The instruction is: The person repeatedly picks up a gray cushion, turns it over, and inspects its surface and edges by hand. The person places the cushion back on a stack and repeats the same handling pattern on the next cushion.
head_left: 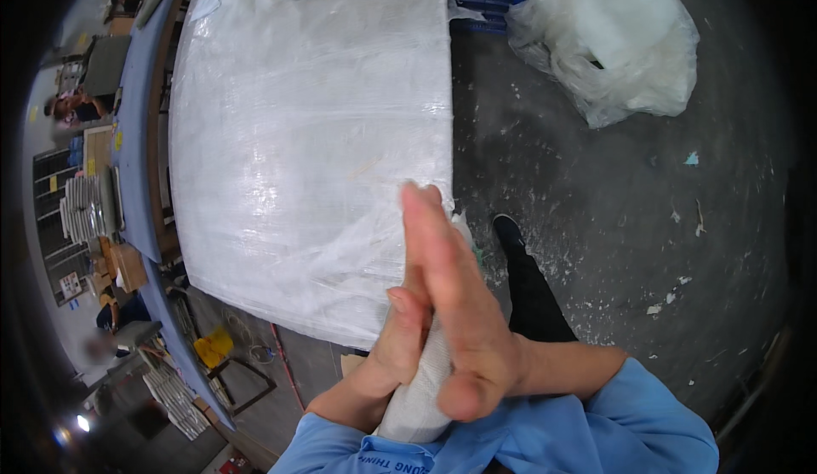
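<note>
My left hand (403, 331) and my right hand (459, 304) meet palm to palm in front of my chest, their fingers stretched out and pointing forward. Most of the left hand's fingers are hidden behind the right. Between and below the wrists shows a whitish, fabric-textured roll (417, 397); whether the palms touch it cannot be made out. Just beyond the fingertips lies the near right edge of a large block wrapped in clear plastic film (281, 159), its top glossy and wrinkled.
A bundle of loose clear plastic (621, 57) lies at the far right beside a blue pallet (494, 2). White scraps (655, 310) dot the grey floor. A dark-trousered leg (536, 299) stands right of the block. People, a long blue-grey table edge (136, 151) and stacked panels (82, 206) are at left.
</note>
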Available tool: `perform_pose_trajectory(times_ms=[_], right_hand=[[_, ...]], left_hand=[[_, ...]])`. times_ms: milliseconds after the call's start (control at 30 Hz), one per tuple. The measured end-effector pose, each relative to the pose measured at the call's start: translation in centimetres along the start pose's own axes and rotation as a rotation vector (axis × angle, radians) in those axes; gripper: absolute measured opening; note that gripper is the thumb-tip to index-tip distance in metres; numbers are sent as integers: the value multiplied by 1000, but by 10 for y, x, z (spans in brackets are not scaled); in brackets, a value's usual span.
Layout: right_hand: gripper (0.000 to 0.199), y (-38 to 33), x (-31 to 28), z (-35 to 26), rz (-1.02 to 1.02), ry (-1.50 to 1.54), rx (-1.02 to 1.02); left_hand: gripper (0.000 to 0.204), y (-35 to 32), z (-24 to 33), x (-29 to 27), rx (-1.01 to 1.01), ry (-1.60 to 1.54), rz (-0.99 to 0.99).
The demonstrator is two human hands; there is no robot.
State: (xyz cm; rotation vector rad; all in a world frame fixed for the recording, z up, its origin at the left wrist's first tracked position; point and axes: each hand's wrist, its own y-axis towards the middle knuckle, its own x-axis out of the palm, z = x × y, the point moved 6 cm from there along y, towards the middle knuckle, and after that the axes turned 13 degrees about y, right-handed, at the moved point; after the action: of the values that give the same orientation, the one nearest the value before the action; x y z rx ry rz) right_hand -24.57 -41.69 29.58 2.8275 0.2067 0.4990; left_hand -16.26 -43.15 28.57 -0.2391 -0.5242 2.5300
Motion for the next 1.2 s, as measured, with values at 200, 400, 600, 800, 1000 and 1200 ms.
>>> perform_pose_trajectory(times_ms=[200, 400, 600, 800, 1000, 1200], right_hand=[[92, -15, -35, 22, 273, 250, 57], [47, -112, -21, 90, 375, 108, 185], [42, -155, 8, 38, 639, 51, 4], [45, -216, 54, 15, 814, 29, -138], [39, -288, 60, 64, 947, 182, -141], [44, -345, -20, 235, 1402, 435, 412]], left_hand=[[100, 0, -59, -3, -28, 59, 156], [79, -40, -190, 15, -467, -457, -59], [70, -75, -154, 18, -514, -218, -244], [64, -102, -137, 17, -355, 180, -523], [59, -100, -208, 18, -255, 521, -623], [60, -14, -225, 58, 246, 1398, -296]])
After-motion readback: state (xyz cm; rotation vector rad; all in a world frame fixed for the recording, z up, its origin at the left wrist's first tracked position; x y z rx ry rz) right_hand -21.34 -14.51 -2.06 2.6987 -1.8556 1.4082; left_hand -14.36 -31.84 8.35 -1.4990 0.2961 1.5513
